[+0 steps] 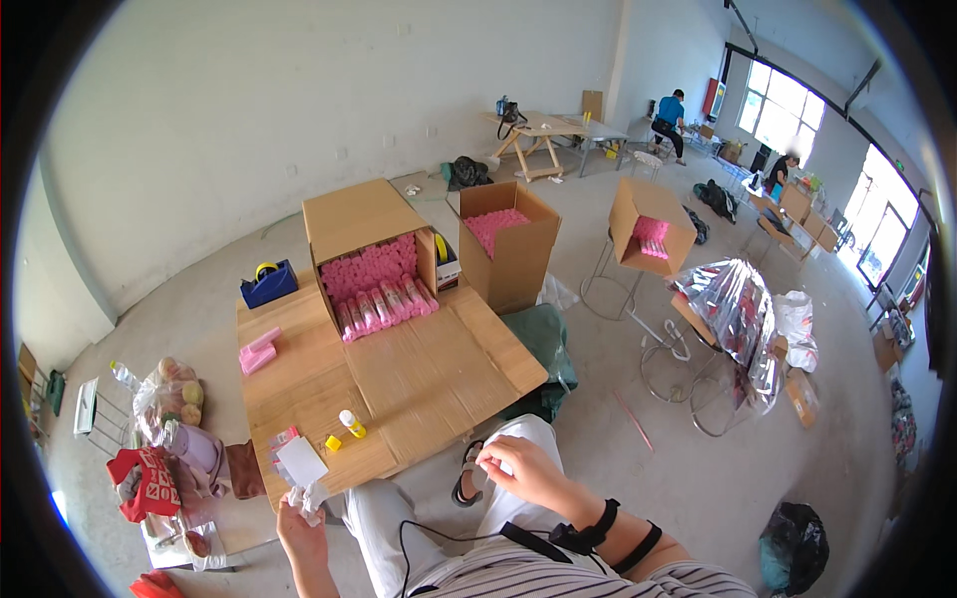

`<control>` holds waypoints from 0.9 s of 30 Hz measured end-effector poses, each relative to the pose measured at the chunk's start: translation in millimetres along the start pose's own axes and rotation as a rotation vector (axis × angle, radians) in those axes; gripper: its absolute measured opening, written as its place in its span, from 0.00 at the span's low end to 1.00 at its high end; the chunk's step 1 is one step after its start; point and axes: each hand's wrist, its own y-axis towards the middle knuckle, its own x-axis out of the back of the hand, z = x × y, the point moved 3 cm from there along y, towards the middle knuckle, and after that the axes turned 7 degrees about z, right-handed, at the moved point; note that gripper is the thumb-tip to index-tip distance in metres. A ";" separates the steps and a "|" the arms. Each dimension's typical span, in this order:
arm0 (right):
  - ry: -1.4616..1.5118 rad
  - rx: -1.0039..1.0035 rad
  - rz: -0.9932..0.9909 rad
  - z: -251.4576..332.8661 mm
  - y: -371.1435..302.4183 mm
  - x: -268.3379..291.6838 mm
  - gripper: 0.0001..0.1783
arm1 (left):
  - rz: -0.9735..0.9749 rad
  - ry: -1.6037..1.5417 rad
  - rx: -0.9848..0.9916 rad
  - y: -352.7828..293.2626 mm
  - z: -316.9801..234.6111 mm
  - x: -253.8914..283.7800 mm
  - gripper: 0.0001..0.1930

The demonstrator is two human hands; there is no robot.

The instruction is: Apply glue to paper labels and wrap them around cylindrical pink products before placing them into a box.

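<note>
My left hand is closed on a crumpled piece of white paper by the near left edge of the wooden table. Just beyond it, a white sheet of paper lies over a small clear and pink packet. A yellow and white glue stick stands on the tabletop, its yellow cap beside it. Over my right knee, my right hand has curled fingers; whatever they may pinch is too small to make out.
An open cardboard box of pink-wrapped tubes lies on its side on the table. Left of it are a blue tape dispenser and pink pieces. More boxes stand behind. Silver film covers a chair at right. Two people work far off.
</note>
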 end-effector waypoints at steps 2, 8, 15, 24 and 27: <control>-0.005 0.007 -0.012 -3.0 0.3 -4.4 0.03 | 0.056 -0.017 -0.019 5.0 -5.4 11.4 0.10; -0.063 -0.022 -0.001 -13.0 2.1 -4.0 0.03 | 0.084 -0.025 -0.120 3.8 -8.1 19.3 0.06; -0.059 -0.026 0.043 -21.1 10.7 -14.2 0.04 | 0.004 -0.005 -0.202 -2.3 -14.0 61.1 0.07; -0.098 -0.142 0.070 -39.8 4.1 -20.2 0.02 | -0.297 -0.093 -0.400 0.2 -32.9 143.2 0.12; -0.087 -0.134 0.153 -38.4 13.8 -34.0 0.02 | -0.505 -0.058 -0.388 -8.4 -27.6 183.8 0.17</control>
